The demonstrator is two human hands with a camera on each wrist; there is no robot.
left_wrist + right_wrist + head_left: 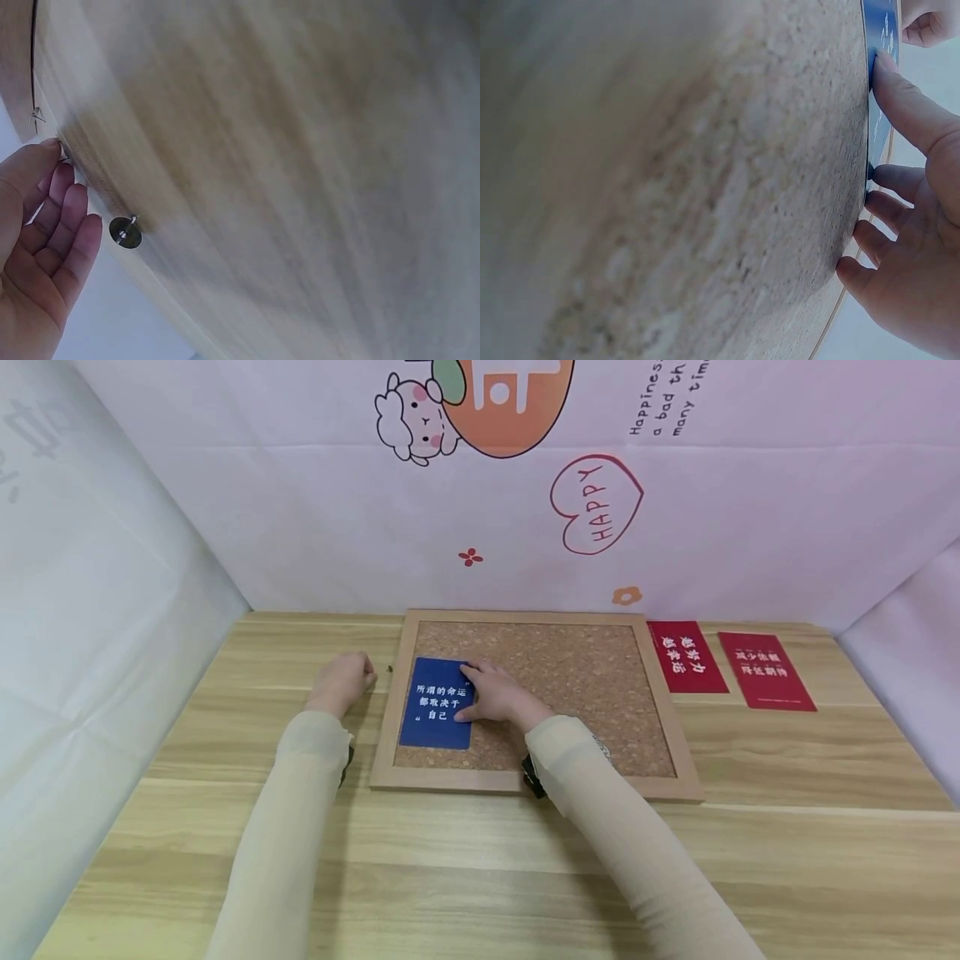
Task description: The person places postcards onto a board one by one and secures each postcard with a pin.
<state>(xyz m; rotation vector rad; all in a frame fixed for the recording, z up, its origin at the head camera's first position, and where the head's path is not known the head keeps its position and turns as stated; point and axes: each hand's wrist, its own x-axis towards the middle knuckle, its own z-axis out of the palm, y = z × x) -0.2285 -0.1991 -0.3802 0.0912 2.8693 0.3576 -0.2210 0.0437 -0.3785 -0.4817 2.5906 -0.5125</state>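
Note:
A blue card [437,703] with white writing lies at the left of the framed cork board [555,693]. My right hand [495,695] spreads over the card's right edge, thumb near its lower part and fingertips at the upper right corner. In the right wrist view the thumb [904,101] presses on the card and the other fingers touch the cork. Left of the frame, my left hand [341,683] rests low at the table. Thumb and index finger pinch a small thumbtack, mostly hidden by the fingertips. Another thumbtack [126,231] lies beside these fingers, pin up.
Right of the board lie two red cards with white writing, one [686,657] against the frame and one [767,671] farther right. A further small tack [37,115] sits near the frame's edge. A printed white cloth [315,510] hangs behind the wooden table [435,868].

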